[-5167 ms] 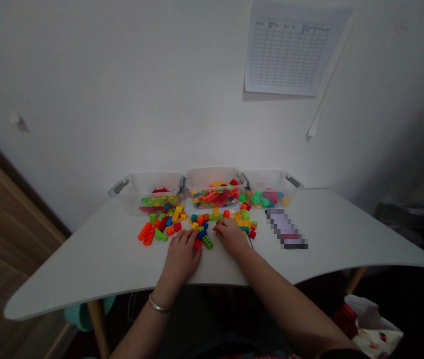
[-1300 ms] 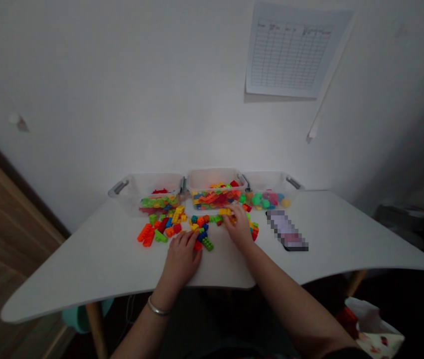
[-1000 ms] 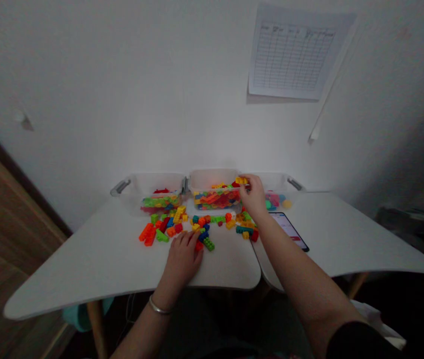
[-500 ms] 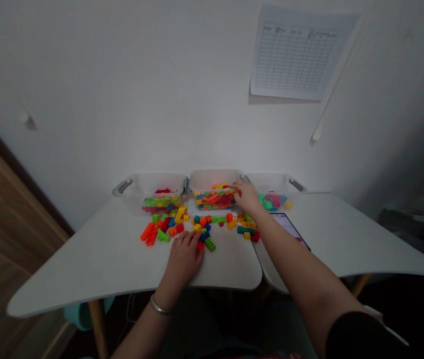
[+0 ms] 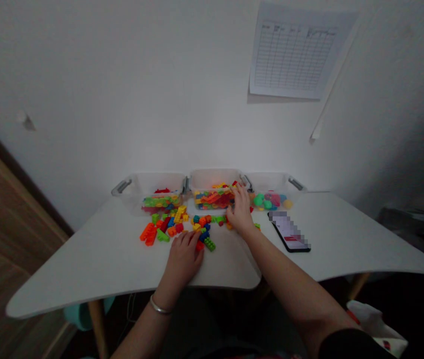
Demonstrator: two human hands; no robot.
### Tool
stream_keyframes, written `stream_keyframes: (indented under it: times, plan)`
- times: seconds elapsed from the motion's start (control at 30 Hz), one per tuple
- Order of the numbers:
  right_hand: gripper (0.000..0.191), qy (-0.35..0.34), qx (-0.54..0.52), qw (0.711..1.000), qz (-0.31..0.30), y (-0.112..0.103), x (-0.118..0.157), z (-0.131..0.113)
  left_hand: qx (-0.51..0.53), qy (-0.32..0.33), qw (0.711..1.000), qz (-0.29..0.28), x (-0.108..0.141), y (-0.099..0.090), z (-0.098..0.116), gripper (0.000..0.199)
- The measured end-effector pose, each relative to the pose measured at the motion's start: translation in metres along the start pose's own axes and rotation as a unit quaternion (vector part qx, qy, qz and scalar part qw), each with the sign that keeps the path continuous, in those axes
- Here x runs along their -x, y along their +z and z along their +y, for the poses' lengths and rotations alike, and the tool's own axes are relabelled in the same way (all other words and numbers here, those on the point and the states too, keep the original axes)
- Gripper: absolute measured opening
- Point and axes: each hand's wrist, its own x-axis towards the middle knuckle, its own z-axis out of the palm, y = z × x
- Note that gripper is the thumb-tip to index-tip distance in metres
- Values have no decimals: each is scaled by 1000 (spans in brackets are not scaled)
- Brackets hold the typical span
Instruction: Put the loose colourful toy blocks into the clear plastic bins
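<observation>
My right hand [image 5: 239, 212] reaches to the front rim of the middle clear plastic bin [image 5: 212, 178], its fingertips against the coloured toy bricks inside. I cannot tell whether it holds a brick. My left hand [image 5: 182, 260] rests on the white table [image 5: 84, 269], holding nothing visible. Its fingertips lie just beside a red brick [image 5: 200, 245] and a green brick [image 5: 209, 244]. Loose toy bricks [image 5: 169, 224] in orange, yellow, blue, red and green are scattered between my hands and the bins, some partly hidden by my right hand.
A clear bin of green and red bricks [image 5: 148, 183] stands left, and one of rounded green, pink and yellow pieces [image 5: 271, 180] stands right. A smartphone [image 5: 290, 232] lies right of my hand. A printed grid sheet [image 5: 292, 57] hangs on the wall.
My right hand has come back from above the middle bin, where it held a yellow brick, and now sits lower at the bin's front rim. My left hand has stayed put.
</observation>
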Motion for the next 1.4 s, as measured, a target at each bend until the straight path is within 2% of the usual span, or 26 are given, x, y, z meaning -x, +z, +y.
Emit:
stream_keyframes:
  times: [0.07, 0.2, 0.3, 0.4, 0.5, 0.83, 1.1, 1.27, 1.4]
  plan:
    - [66, -15, 7, 1000, -22, 3, 22, -13, -4, 3, 1000, 4, 0, 0, 0, 44]
    - [59, -47, 5, 992, -113, 4, 52, -27, -11, 12, 1000, 6, 0, 0, -1, 44]
    - [54, -43, 21, 984, -170, 1, 58, -27, -14, 17, 1000, 1, -1, -2, 0, 43]
    - [49, -2, 50, 974, -220, 0, 57, -24, -17, 18, 1000, -4, -1, -3, 0, 44]
    - [43, 16, 65, 966, -249, 2, 57, -22, -20, 14, 1000, -7, -1, -3, 0, 44]
    - [34, -4, 33, 974, -222, 6, 57, -17, 4, 15, 1000, 12, -1, 0, 0, 44]
    - [25, -3, -8, 975, -220, 5, 56, -16, -7, 12, 1000, 2, -1, -1, 0, 44]
    - [33, -6, -65, 982, -177, 9, 57, -13, -8, 13, 1000, -1, -1, -1, 0, 44]
    - [37, 7, -68, 986, -150, 14, 58, -6, -6, 10, 1000, 4, -1, -2, 1, 44]
